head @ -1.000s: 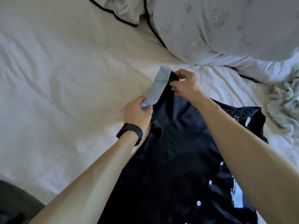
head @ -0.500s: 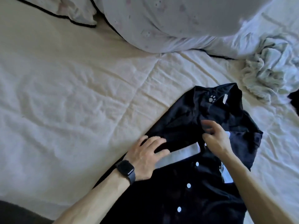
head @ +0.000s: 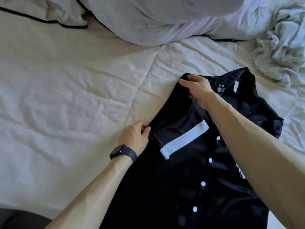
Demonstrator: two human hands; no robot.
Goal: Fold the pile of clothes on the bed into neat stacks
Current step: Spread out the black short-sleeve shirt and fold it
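I have the dark shirt lying button-side up on the bed, toward its near right side, collar pointing at the pillow. The left hand pinches the shirt's left folded edge beside the white-cuffed sleeve, fingers curled on the cloth. The right hand grips the shoulder edge at the far end, thumb and fingers closed round it. My worry: the fabric looks slippery, so pulling unevenly could skew the fold line and let the sleeve slide back out. The bunched right side could leave a lump. A crumpled pale garment waits at the far right corner.
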